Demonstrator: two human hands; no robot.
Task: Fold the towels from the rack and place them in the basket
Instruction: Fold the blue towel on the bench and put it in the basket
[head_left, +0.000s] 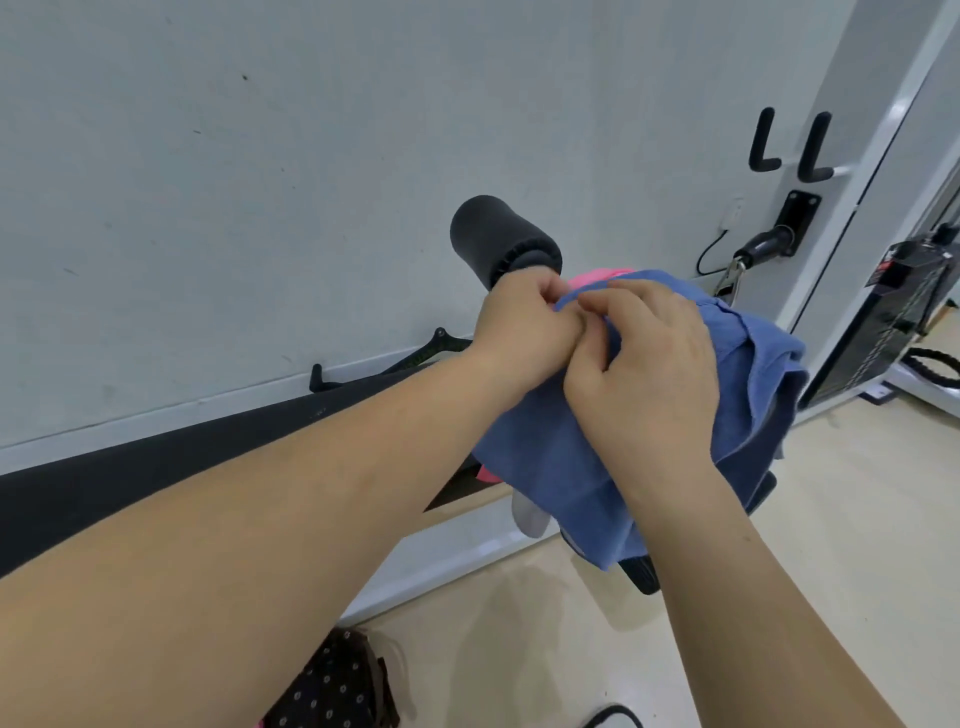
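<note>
A blue towel (561, 467) hangs over a bar that ends in a black foam roller (493, 236), in the middle of the head view. My left hand (524, 332) and my right hand (654, 364) sit close together on the towel's top edge, both pinching the blue cloth. A pink towel (592, 278) peeks out behind the hands on the same bar, and a bit of it shows lower down under the blue one. A white cloth (530, 517) hangs beneath. No basket shows in the frame.
A pale wall fills the background. A black padded bench (208, 457) runs along its foot on the left. At right stand black wall hooks (789, 145), a handle on a bracket (769, 244) and a weight stack (893, 312). A dark dotted fabric item (332, 686) lies on the beige floor.
</note>
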